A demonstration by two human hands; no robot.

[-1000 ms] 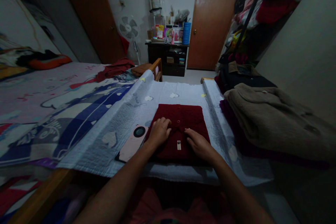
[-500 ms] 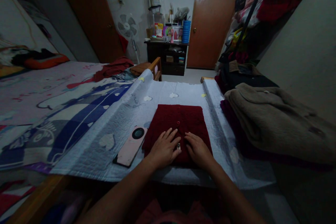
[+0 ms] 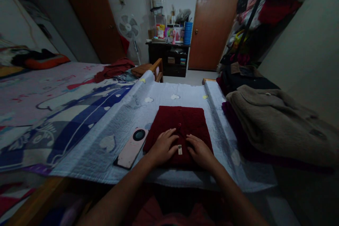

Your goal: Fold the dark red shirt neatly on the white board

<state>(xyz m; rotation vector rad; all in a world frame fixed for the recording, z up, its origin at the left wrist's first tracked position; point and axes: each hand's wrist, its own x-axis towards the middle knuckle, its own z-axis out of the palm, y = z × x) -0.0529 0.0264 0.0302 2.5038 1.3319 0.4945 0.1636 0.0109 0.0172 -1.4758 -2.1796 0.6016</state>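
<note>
A dark red buttoned garment [image 3: 185,116], folded into a neat rectangle, lies on a pale blue quilted cover [image 3: 169,90]. My left hand [image 3: 164,147] rests flat on its left half, fingers outstretched. On the right half lies my right hand [image 3: 200,151], palm down with the fingers extended. Between the two hands a small pale label [image 3: 180,149] shows on the cloth, and a button sits just above it. Parts of the garment are hidden under my palms. Left of it, a pink phone [image 3: 131,148] with a round black camera ring lies face down on the cover.
To the right is a pile of folded clothes with a grey-brown fleece coat [image 3: 275,123] on top. A bed with a patterned blanket [image 3: 71,116] stretches along the left. Farther back stand a fan [image 3: 129,26], a dark cabinet [image 3: 167,60] and a wooden door [image 3: 214,24].
My left hand has shifted slightly left, so the pale label now shows fully. My right hand stays almost in place, and the garment has not moved.
</note>
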